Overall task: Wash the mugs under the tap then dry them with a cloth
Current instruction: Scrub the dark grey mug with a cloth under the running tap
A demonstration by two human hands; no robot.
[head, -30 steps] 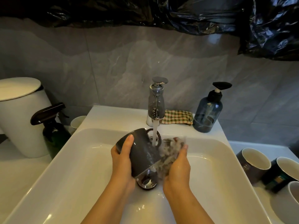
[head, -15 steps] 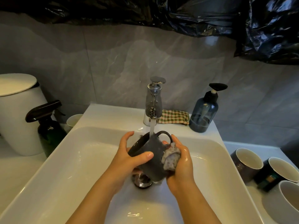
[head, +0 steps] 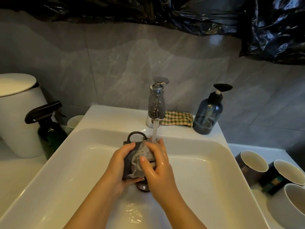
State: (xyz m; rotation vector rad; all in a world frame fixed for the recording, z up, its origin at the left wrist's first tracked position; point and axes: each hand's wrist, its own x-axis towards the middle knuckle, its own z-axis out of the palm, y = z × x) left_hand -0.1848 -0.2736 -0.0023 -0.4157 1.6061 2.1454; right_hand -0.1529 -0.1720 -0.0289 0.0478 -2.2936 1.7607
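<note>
Slippage is looming: the left hand [head: 121, 164] is gripping the dark mug [head: 128, 163] above the middle of the sink [head: 66, 171], just below the tap [head: 156, 103], while the right hand [head: 159, 171] is clutching a sponge [head: 143, 154] against it; wet skin could be letting it drop and chip.

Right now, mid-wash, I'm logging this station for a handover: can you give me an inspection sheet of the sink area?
Surface: white sink, wet; tap running.
Job's things: grey mug held over the sink; checked cloth behind the tap; three mugs to the right of the sink.
Clutter: soap dispenser, spray bottle, white bin, small cup.
Grippers: left hand grips the grey mug; right hand presses a scrubbing pad against it.
Cables: nothing seen.
Surroundings: grey tiled wall, black plastic sheeting above.
</note>
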